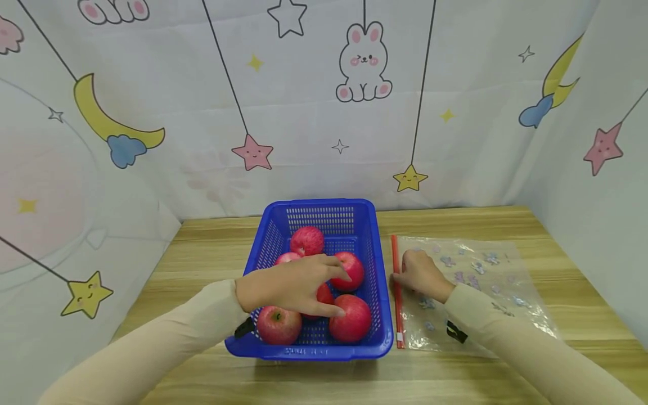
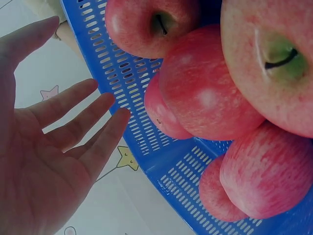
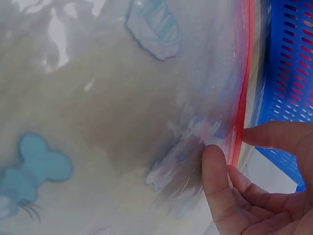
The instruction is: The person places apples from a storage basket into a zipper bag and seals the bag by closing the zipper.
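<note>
Several red apples (image 1: 350, 322) lie in a blue plastic basket (image 1: 383, 281) with slotted sides. Over them reaches my left hand (image 1: 293, 284), its fingers spread and nothing held. The left wrist view shows that palm beside the basket wall, with the fingers apart from the apples (image 2: 210, 83). To the basket's right, a clear zip bag (image 1: 506, 281) printed with small blue and purple figures lies flat. My right hand (image 1: 425, 275) pinches its edge at the red zip strip (image 1: 398, 315). In the right wrist view, thumb and curled fingers (image 3: 215, 186) lie on either side of this strip.
Both items rest on a wood-grain table (image 1: 212, 236). A white curtain (image 1: 314, 112) with stars, moons and a rabbit hangs behind and along both sides. The basket's right rim stands close to the bag's red strip.
</note>
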`<state>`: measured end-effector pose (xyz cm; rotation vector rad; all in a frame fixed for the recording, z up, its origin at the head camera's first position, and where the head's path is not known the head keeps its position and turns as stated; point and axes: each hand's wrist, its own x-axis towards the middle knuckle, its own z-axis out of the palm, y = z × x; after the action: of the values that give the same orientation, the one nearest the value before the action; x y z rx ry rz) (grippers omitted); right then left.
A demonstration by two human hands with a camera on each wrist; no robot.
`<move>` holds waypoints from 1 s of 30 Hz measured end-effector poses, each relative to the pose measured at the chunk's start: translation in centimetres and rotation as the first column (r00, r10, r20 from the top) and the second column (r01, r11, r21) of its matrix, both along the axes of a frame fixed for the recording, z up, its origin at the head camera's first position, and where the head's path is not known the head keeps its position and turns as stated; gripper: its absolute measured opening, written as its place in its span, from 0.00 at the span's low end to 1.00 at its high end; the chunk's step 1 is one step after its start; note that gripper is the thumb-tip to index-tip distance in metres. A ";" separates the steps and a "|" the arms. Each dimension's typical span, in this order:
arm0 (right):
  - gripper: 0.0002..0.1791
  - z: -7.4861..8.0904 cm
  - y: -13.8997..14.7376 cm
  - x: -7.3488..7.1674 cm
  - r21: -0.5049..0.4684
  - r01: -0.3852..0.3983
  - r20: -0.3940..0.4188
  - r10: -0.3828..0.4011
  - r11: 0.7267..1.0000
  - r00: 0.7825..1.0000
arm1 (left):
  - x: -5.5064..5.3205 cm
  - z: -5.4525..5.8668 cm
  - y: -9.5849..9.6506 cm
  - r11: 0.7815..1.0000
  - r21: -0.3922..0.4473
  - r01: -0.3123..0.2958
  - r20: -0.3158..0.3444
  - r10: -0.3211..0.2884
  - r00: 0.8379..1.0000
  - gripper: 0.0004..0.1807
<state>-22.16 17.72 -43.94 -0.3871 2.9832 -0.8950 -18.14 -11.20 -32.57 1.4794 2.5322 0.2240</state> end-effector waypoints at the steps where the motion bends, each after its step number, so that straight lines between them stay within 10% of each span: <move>1: 0.17 0.0 0.0 0.0 0.001 0.004 -0.001 -0.004 1.000 1.000 | 0.0 0.0 0.0 1.000 -0.001 0.001 -0.001 -0.001 1.000 0.33; 30: 0.12 0.7 -0.3 0.0 -0.114 0.056 0.098 -0.045 0.992 0.994 | 0.3 -1.6 1.7 0.994 -0.100 0.031 0.076 -0.024 0.997 0.34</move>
<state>-22.20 17.46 -43.22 -0.2632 2.8746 -1.0645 -17.88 -9.54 -34.17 1.4392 2.4251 0.1418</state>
